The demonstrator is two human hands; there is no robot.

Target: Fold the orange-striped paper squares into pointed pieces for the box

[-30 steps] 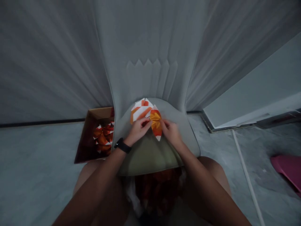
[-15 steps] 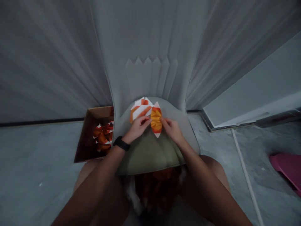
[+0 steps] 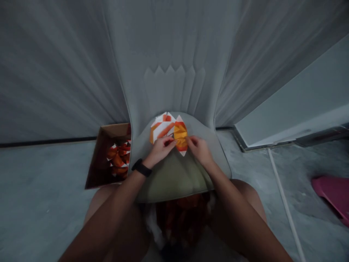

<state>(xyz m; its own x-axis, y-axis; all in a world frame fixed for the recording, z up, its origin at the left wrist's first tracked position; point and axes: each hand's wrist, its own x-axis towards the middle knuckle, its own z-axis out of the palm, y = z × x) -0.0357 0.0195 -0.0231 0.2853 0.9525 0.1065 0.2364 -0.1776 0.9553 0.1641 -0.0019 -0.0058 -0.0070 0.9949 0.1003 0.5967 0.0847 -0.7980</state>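
While both hands work at the centre of the view, two folded paper units lie against each other on a pale green rounded seat [image 3: 174,182]. The left hand [image 3: 160,150], with a black wristband [image 3: 141,168] at its wrist, clenches the white-and-orange striped unit [image 3: 163,127] in a pinch. The right hand [image 3: 198,151] grasps the orange-and-yellow unit [image 3: 180,135] by its lower edge. The units meet and seem to overlap, so they look partly joined; the fingers hide how far. More folded orange-and-white pieces [image 3: 118,157] lie in a cardboard box [image 3: 95,163] just left of the seat, and a loose heap of orange-red paper [image 3: 182,218] sits in the lap below it, partly hidden by both forearms. Pleated grey fabric [image 3: 169,91] rises behind the seat. Well to the right, a white rod [image 3: 283,203] and a pink object [image 3: 331,196] lie on the concrete floor [image 3: 46,182].
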